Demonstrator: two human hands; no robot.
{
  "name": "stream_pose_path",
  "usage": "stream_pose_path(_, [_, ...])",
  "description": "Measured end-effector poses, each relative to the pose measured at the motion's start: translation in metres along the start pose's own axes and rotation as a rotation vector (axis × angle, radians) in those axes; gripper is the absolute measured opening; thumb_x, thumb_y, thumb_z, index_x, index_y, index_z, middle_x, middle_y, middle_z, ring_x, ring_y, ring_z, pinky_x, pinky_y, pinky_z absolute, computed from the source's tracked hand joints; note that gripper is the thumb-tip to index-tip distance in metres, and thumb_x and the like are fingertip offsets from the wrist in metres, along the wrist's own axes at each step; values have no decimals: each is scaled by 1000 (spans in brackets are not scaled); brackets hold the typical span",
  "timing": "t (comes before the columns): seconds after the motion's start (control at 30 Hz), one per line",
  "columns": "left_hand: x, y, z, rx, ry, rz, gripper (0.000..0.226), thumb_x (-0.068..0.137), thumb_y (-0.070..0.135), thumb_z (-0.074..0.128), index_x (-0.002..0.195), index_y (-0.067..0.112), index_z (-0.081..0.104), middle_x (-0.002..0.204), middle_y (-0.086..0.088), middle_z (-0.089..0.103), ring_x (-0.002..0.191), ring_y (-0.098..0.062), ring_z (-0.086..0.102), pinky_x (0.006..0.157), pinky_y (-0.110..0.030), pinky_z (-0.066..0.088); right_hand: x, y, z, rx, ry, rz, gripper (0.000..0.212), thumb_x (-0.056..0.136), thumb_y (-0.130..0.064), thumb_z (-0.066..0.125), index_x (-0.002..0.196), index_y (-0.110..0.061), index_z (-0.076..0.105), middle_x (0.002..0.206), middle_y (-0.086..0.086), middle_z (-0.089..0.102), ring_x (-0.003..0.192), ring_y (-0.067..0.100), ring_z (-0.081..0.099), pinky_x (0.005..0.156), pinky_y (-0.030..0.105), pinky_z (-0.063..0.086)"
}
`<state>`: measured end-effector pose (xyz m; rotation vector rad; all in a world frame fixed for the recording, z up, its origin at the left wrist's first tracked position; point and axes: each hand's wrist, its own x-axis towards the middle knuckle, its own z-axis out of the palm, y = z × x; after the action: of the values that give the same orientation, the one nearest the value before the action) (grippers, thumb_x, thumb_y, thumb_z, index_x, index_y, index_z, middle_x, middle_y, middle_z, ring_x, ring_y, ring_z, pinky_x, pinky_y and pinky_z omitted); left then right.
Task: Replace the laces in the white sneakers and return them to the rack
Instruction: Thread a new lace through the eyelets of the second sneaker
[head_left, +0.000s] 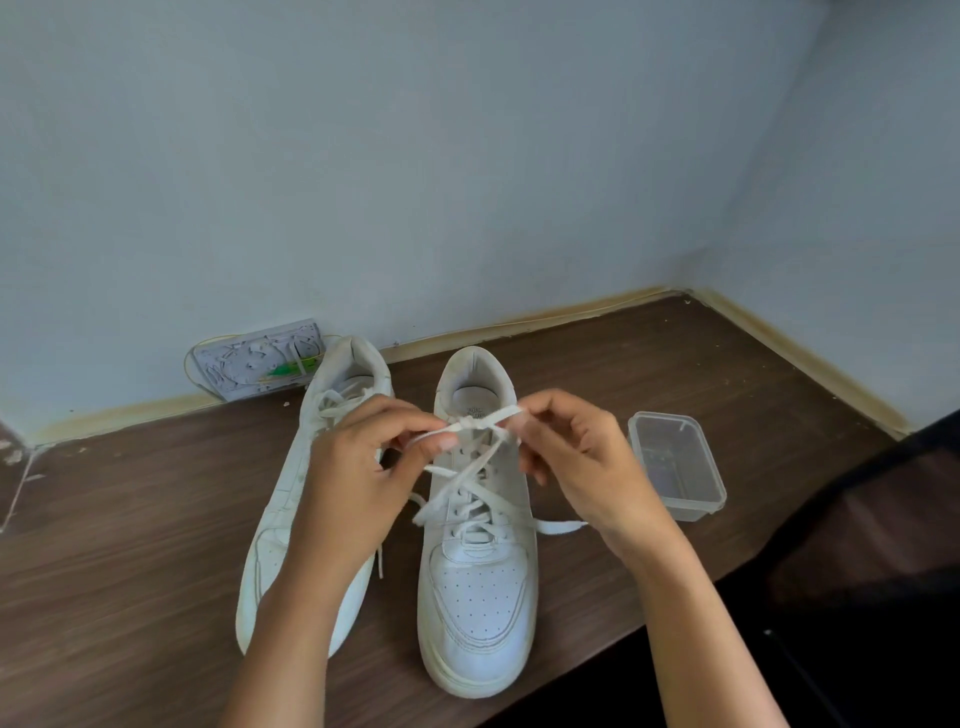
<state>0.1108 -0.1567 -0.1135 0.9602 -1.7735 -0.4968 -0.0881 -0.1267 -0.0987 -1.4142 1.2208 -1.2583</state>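
Note:
Two white sneakers stand side by side on a dark wooden table (130, 545), toes toward me. The right sneaker (478, 587) is laced with a white lace (470, 486) whose ends cross above the tongue. My left hand (358, 467) pinches one strand of that lace at the knot. My right hand (576, 457) pinches the other strand, and the two pull apart over the shoe's opening. A loose lace end lies out to the right of the shoe. The left sneaker (275, 551) is partly hidden behind my left forearm; its lace shows near the collar.
A clear plastic container (675, 465) sits right of the shoes. A grey wall socket plate (249, 364) with a green plug leans at the wall behind the left sneaker. The table's front edge runs diagonally at lower right, with a dark cloth (883, 545) beyond it.

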Motion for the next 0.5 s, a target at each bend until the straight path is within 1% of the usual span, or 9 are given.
stream_pose_path(0.1, [0,-4,-2,-133,-19,-195,5,87,27,67,85,29,72,79,10,71,74,-6,65,71,-13,49,2,-3,0,58,152,-45,12,97,-6,54,89,-5,63,64,-11,62,60,-1,53,60,12,42])
stream_pose_path(0.2, [1,-2,2,-399,-131,-375,12,94,27,62,91,18,69,69,1,65,67,-10,60,74,-23,52,0,-7,5,178,195,-52,5,95,-2,55,93,-5,60,70,-6,64,63,-1,55,64,11,42])
stream_pose_path(0.27, [2,2,1,-572,-116,-506,18,89,25,60,93,10,70,60,3,52,60,-9,51,75,-30,54,1,-9,4,333,236,-10,12,89,-8,62,96,-14,55,70,-4,57,63,3,53,68,15,43])
stream_pose_path(0.3, [2,3,-1,-607,-85,-553,20,85,26,61,92,10,71,59,2,49,58,-8,48,71,-30,54,1,-10,0,403,258,1,17,84,-12,65,97,-16,54,70,-4,55,64,4,51,73,18,42])
stream_pose_path(0.33, [3,3,-4,-584,-51,-568,19,82,28,65,89,13,74,60,-1,48,56,-8,46,64,-28,51,1,-12,-4,466,282,-2,20,81,-15,66,97,-18,54,71,-5,53,65,5,51,79,22,41])
stream_pose_path(0.4, [4,1,-11,-396,20,-504,11,80,34,70,81,26,77,60,-4,42,54,-9,38,52,-22,40,0,-15,-15,582,327,-38,21,80,-12,65,96,-19,55,74,-3,53,68,9,54,82,27,44])
stream_pose_path(0.43, [4,-1,-14,-287,64,-443,8,79,37,72,78,31,77,55,4,39,52,-8,33,51,-20,34,-1,-16,-21,615,352,-53,20,82,-8,64,96,-18,54,74,-1,51,65,10,54,78,27,47])
stream_pose_path(0.47, [4,-3,-17,-194,114,-385,6,78,39,73,75,34,75,51,13,37,50,-6,33,51,-17,30,-3,-17,-26,602,384,-57,19,84,-6,64,97,-17,54,72,-1,48,60,10,50,69,26,48])
stream_pose_path(0.5, [3,-5,-20,-102,152,-334,5,77,40,73,75,35,74,51,15,40,50,-6,36,51,-15,29,-5,-17,-31,515,431,-55,19,85,-6,64,98,-15,53,70,-1,44,56,9,45,59,24,46])
